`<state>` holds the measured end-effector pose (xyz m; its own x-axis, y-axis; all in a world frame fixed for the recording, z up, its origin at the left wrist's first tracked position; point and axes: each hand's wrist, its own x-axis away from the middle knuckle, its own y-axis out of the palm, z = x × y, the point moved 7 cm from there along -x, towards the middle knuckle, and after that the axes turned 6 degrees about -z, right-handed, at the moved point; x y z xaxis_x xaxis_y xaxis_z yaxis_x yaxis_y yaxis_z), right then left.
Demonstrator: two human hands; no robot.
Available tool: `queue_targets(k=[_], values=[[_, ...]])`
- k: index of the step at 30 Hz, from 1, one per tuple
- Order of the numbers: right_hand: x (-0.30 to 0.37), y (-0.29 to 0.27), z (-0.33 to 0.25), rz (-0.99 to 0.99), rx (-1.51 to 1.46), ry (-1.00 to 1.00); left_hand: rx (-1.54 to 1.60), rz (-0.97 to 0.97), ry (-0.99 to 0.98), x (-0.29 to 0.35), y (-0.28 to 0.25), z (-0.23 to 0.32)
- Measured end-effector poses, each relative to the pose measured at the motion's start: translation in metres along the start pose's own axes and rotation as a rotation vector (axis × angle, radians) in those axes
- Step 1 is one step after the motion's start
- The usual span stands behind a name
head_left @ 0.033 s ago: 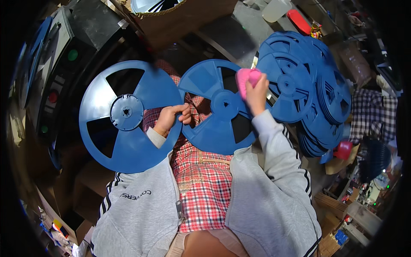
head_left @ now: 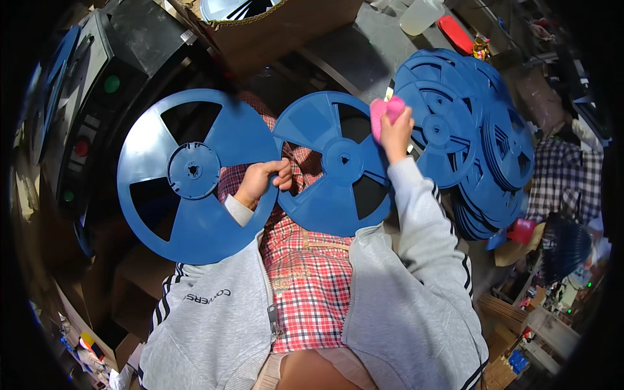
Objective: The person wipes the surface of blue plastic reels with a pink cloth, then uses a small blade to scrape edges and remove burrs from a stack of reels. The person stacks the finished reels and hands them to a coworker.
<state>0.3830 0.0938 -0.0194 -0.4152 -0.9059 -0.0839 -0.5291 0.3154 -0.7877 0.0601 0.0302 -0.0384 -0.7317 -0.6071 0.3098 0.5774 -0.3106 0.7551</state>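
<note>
My left hand (head_left: 260, 185) reaches through a window in the large blue plastic reel disc (head_left: 244, 133) at the left. Its fingers are curled round that disc's rim, right where it meets a second blue reel disc (head_left: 311, 117). Whether the fingers also grip the second disc, I cannot tell. This second disc lies in front of my chest, its hub facing up. At its upper right rim, my right hand (head_left: 396, 135) is closed on a pink cloth (head_left: 378, 123), bunched between thumb and fingers.
A pile of blue reel discs (head_left: 432, 156) stands close on the right. A dark machine with coloured buttons (head_left: 112, 84) is on the left. Beyond are an open cardboard box (head_left: 286, 32), a translucent container (head_left: 419, 17) and a red case (head_left: 455, 34).
My right hand and the pink cloth have shifted a little to the right and up. The left disc has moved very slightly left; my left hand keeps its hold.
</note>
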Motion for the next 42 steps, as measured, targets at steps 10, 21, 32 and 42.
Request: queue_targets(k=[10,21,32,42], values=[[0.056,0.065,-0.180,-0.312,-0.242,-0.760,-0.060,0.058,-0.004,0.006,-0.005,0.004],[0.069,0.043,-0.173,-0.384,-0.182,-0.677,0.231,0.134,0.051,0.017,0.010,0.023],[0.219,0.007,-0.179,-0.826,-0.197,-1.224,0.301,-0.208,0.064,0.018,0.004,0.022],[0.105,-0.014,-0.097,-0.265,-0.021,-0.518,0.182,0.171,0.073,-0.005,-0.005,0.009]])
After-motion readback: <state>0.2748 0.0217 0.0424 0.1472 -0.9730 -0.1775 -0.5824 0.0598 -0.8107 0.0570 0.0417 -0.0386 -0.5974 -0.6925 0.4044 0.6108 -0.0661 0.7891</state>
